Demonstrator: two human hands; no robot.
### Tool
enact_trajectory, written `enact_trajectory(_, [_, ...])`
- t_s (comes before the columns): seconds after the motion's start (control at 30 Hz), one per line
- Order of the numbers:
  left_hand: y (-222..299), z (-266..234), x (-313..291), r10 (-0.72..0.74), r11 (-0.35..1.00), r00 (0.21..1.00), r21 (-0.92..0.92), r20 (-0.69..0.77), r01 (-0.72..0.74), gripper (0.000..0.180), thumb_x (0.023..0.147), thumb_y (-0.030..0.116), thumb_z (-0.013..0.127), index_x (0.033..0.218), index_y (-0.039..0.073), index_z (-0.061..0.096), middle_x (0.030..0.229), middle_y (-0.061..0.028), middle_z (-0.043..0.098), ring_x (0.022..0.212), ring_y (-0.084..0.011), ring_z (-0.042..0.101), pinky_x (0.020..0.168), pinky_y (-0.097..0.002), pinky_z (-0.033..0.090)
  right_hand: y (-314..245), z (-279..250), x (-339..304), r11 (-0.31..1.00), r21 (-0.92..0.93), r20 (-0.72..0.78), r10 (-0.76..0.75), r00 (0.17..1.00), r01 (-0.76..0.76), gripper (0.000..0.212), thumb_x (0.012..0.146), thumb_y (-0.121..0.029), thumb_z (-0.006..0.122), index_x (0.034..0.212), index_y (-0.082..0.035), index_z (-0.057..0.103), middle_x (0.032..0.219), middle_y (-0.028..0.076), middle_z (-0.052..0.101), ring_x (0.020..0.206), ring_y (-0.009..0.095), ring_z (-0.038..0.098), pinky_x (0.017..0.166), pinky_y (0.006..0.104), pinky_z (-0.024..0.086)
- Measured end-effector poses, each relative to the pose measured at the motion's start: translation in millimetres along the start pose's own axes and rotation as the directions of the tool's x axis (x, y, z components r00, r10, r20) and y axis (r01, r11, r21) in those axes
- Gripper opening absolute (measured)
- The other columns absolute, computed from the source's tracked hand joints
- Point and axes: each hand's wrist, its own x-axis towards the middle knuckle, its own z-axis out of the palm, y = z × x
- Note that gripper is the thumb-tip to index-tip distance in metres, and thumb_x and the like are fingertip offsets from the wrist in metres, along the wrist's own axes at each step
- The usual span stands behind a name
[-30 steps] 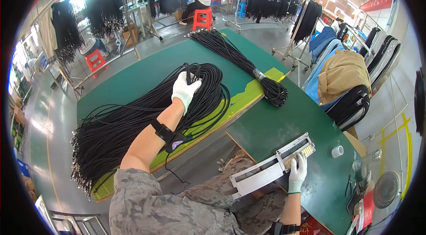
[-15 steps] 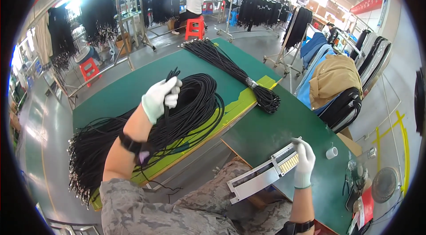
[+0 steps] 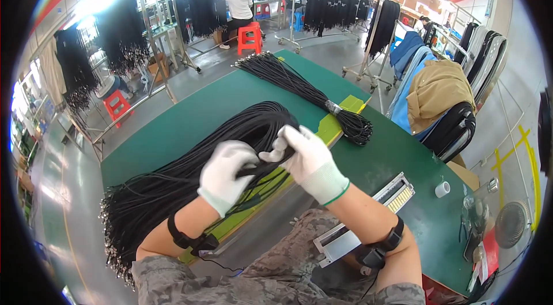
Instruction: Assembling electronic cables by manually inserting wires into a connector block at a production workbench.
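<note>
A thick pile of black cables with shiny metal ends at its near left lies looped across the green table. My left hand, in a white glove, is curled closed around some strands over the pile. Close beside it on the right, my gloved right hand pinches cables at the looped end; its fingertips partly cover what they hold. Under my right forearm lies a long metal fixture with a row of yellowish parts, its middle hidden by the arm.
A second cable bundle, tied with a silver band, lies farther back. On the right stand a small white roll, hand tools and a small fan. Jackets hang beyond the table. A person works near a red stool.
My right hand has left the metal fixture and come over to the cables. My left hand has lowered and shifted right, bringing the strands down. The person behind now reaches leftward.
</note>
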Motion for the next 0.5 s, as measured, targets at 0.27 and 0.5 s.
enact_trajectory(0.27, [-23,-25,15,-0.353,0.935,0.914,-0.122,-0.202,0.334,0.034,0.071,0.009,0.07,0.105,0.006,0.066,0.097,-0.0177,0.064,0.095,-0.0361,0.059,0.09,-0.0427,0.047,-37,74,-42,0.627,-0.729,0.383,0.041,0.923,0.275,0.024,0.097,-0.022,0.053,0.102,0.001,0.053,0.07,0.004,0.056,0.056,0.017,0.056,0.064,0.0335,0.051])
enact_trajectory(0.5, [-109,-113,-48,-0.416,0.775,0.909,0.523,0.001,0.354,0.034,0.067,0.002,0.066,0.1,0.007,0.068,0.098,-0.0137,0.067,0.094,-0.0344,0.061,0.084,-0.0406,0.048,-99,9,-72,0.872,-0.353,-0.063,-0.383,0.922,0.338,0.03,0.102,-0.033,0.045,0.095,-0.006,0.056,0.056,-0.008,0.031,0.045,0.008,0.033,0.059,0.0333,0.044])
